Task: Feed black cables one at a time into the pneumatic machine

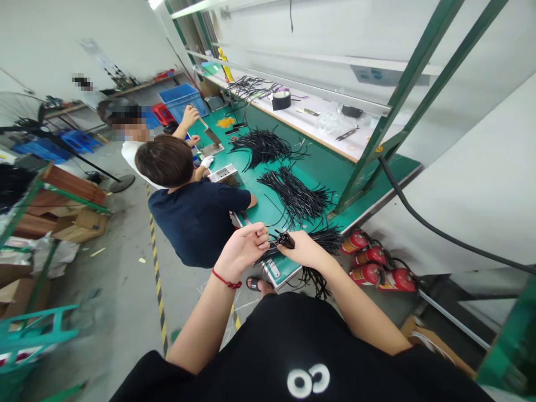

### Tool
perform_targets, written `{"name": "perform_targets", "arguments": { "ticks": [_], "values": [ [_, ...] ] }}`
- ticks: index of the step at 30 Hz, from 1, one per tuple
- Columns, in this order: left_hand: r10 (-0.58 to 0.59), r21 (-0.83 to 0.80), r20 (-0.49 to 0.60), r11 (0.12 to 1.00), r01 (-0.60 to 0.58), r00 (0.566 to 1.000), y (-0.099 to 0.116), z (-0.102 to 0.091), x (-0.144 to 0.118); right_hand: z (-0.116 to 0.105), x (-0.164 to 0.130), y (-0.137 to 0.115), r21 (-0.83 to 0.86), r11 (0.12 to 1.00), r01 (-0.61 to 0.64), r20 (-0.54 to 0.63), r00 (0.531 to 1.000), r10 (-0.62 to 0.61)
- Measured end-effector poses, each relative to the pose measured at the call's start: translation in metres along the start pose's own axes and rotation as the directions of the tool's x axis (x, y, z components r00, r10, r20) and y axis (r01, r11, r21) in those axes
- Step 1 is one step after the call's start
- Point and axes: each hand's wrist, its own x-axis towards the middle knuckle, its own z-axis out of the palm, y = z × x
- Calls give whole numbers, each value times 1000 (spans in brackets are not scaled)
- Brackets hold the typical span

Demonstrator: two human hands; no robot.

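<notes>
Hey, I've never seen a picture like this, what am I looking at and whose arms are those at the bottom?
This is one view from a camera worn on a person's head, looking down at their own bare hands. The left hand and right hand together pinch a small bunch of black cables. Beyond them is a green workbench with piles of black cables, and a roll of black tape on the shelf behind. Two other people sit along the bench; the nearer wears a dark shirt. Red fire extinguishers lie on the floor.

1 head-worn view; tilted, close above hands (272, 245); facing down green bench (326, 162)
</notes>
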Motion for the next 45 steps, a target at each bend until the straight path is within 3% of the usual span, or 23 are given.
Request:
{"name": "perform_targets", "arguments": {
  "ticks": [3, 6, 9, 12, 16, 19, 24, 29, 34, 38, 41, 44, 45],
  "values": [
    [-87, 8, 12, 996, 87, 996, -18, -5, 1, -1, -9, 1, 55, 998, 36, -155, 988, -27],
    [-114, 32, -29, 993, 115, 993, -48, -2, 2, 1, -19, 1, 88, 995, 48, -349, 937, -15],
    [-60, -5, -120, 998, 59, 991, -65, 3, 4, 5, -26, 2, 145, 979, 141, -523, 851, -45],
    [40, -56, -209, 997, -52, 977, -68, 7, 7, 9, -31, 0, 239, 941, 239, -620, 784, -42],
    [212, -80, -286, 967, -243, 934, -65, 15, 6, 7, -41, -12, 359, 910, 209, -556, 831, 28],
    [324, -62, -257, 935, -350, 911, -64, 21, -3, -1, -50, -28, 345, 929, 136, -507, 860, 62],
    [433, -47, -62, 899, -436, 899, -53, 30, -18, -7, -58, -42, 416, 899, 136, -425, 903, 60],
    [572, 14, 201, 810, -586, 795, -34, 33, -26, -7, -60, -36, 313, 940, 136, -252, 966, -56],
    [581, 91, 365, 756, -649, 728, -19, 32, -34, -21, -54, -35, 177, 968, 176, -63, 984, -167],
    [530, 202, 480, 709, -676, 699, -9, 33, -37, -28, -47, -42, 161, 978, 134, 58, 988, -144],
    [505, 302, 528, 639, -707, 682, -3, 36, -36, -26, -43, -44, 127, 986, 104, 88, 989, -116],
    [522, 284, 561, 608, -742, 642, -3, 41, -34, -20, -38, -43, 91, 990, 107, 81, 990, -114],
    [521, 283, 556, 614, -736, 648, -4, 42, -34, -17, -36, -42, 86, 990, 108, 74, 991, -115]
  ]
}}
